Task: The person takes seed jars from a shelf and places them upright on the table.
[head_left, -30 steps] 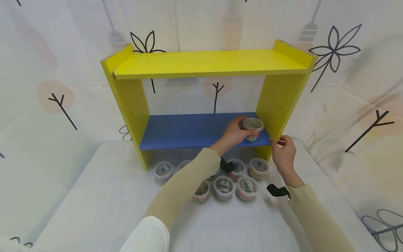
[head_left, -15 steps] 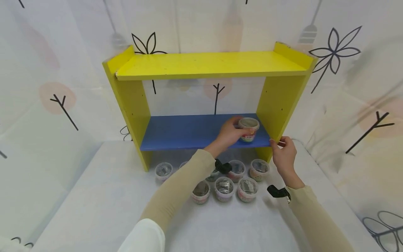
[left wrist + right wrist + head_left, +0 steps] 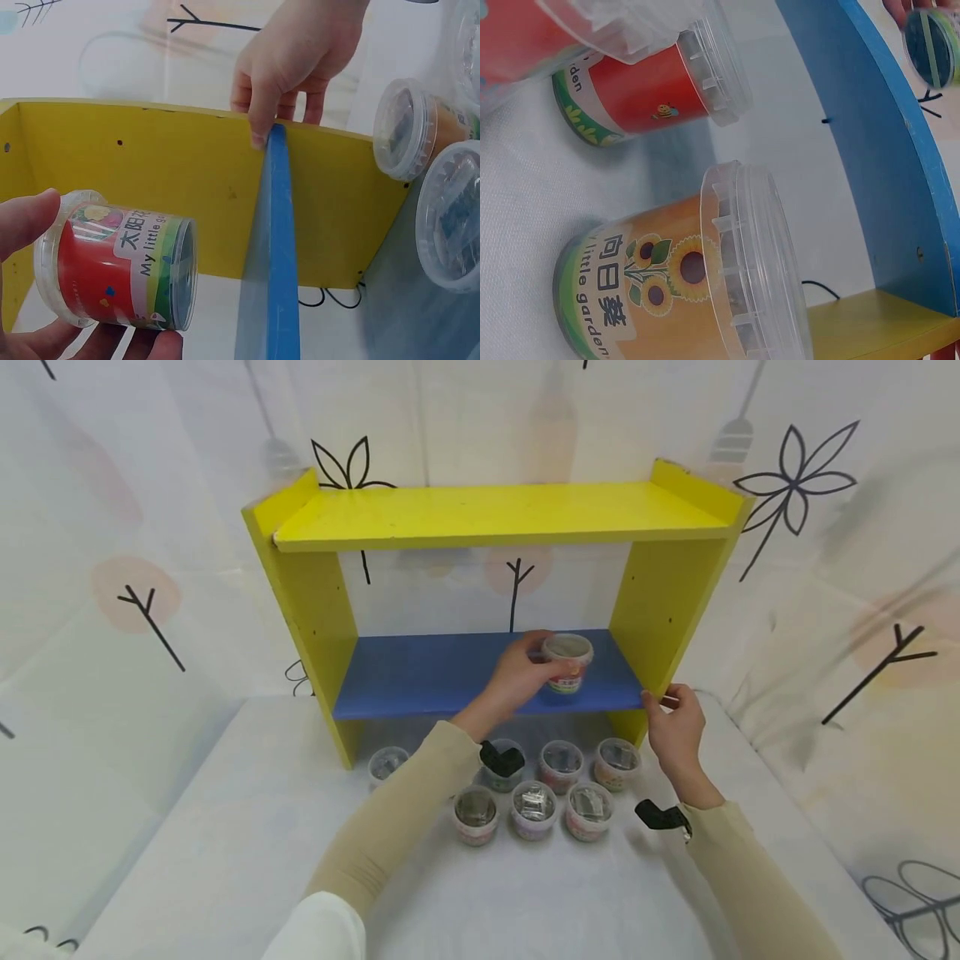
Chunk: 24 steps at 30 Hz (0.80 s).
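My left hand (image 3: 513, 681) grips a clear-lidded plastic tub (image 3: 567, 664) above the blue shelf board (image 3: 427, 672), right of its middle. In the left wrist view, the tub's red label (image 3: 97, 262) with "My little garden" shows; thumb and fingers wrap its lid end, and a gap separates it from the board. My right hand (image 3: 677, 727) holds the front edge of the yellow right side panel (image 3: 660, 610). Its thumb lies where the blue board meets that panel, with the fingers round the outer side.
Several lidded tubs (image 3: 533, 810) stand in two rows on the white table (image 3: 247, 860), partly under the shelf; my left forearm covers some. An orange sunflower tub (image 3: 667, 277) and a red tub (image 3: 649, 94) are near the right wrist. A yellow top board (image 3: 480, 510) spans overhead.
My left hand has carried the tub leftward over the blue board, away from the right side panel. The right hand keeps its place on the panel edge.
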Tool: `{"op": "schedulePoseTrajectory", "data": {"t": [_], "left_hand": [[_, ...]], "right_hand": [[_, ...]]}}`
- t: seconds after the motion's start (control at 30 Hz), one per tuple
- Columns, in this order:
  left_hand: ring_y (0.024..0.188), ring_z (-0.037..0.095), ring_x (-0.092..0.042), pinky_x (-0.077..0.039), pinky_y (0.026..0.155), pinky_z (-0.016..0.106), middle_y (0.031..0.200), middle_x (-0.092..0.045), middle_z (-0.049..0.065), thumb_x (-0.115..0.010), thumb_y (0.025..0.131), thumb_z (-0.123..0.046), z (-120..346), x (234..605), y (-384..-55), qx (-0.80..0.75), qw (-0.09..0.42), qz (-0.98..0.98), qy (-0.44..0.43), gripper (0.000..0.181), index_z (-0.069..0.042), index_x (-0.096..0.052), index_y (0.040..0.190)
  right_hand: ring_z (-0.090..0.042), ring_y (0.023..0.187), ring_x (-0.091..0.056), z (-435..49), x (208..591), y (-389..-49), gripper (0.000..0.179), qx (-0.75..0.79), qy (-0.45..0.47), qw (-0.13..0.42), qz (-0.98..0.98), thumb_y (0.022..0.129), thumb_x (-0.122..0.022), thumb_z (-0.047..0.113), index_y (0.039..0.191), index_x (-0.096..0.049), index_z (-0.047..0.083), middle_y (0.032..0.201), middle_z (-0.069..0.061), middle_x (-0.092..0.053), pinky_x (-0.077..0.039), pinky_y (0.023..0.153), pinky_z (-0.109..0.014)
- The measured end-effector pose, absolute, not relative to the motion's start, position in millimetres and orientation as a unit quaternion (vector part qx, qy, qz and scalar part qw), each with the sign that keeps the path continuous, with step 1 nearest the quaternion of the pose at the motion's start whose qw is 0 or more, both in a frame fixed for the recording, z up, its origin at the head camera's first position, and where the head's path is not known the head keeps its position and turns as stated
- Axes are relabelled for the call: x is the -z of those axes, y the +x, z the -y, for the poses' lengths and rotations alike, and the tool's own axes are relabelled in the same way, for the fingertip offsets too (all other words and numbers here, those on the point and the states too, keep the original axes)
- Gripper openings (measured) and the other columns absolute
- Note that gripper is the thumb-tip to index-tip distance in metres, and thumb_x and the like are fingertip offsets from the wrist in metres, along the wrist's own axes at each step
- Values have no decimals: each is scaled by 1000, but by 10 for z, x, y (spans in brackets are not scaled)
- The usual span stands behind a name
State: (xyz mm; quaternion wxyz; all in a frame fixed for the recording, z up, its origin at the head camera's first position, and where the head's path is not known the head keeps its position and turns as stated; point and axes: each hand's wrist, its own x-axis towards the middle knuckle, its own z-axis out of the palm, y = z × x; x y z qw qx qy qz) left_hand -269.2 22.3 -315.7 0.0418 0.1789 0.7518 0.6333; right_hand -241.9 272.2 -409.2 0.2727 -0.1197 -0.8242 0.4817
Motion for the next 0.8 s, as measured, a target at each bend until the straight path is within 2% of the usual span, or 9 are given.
{"op": "schedulePoseTrajectory", "data": {"t": [0.23, 0.47, 0.6, 0.8], "left_hand": [[108, 13, -61, -55, 89, 46, 135, -54, 0, -79, 86, -35, -49, 3123, -2618, -643, 36, -742, 186, 68, -20, -50, 145], [113, 21, -59, -54, 90, 49, 131, -55, 1, -78, 87, -32, 157, 3083, -2488, -637, 27, -746, 193, 66, -20, -49, 145], [117, 21, -56, -55, 89, 46, 132, -54, -1, -78, 87, -35, 292, 3064, -2417, -619, 15, -761, 195, 64, -23, -50, 143], [117, 19, -55, -55, 86, 40, 132, -55, -2, -78, 88, -34, 493, 3057, -2331, -600, -13, -773, 207, 63, -22, -51, 143]], "right_hand": [[-30, 114, -55, -2724, 4082, -2420, 40, -484, -122, 271, 823, 101, -58, 29, 122, -55, -4, 123, -17, -55, -46, 78, -21], [-31, 115, -55, -2724, 4089, -2422, 40, -485, -119, 269, 824, 101, -58, 30, 122, -55, -4, 124, -17, -55, -47, 78, -23], [-32, 115, -55, -2725, 4086, -2419, 39, -485, -117, 274, 822, 101, -58, 29, 121, -55, -4, 123, -17, -55, -46, 78, -23], [-30, 114, -54, -2727, 4069, -2411, 39, -490, -121, 270, 820, 101, -58, 28, 122, -55, -4, 124, -17, -55, -46, 78, -23]]}}
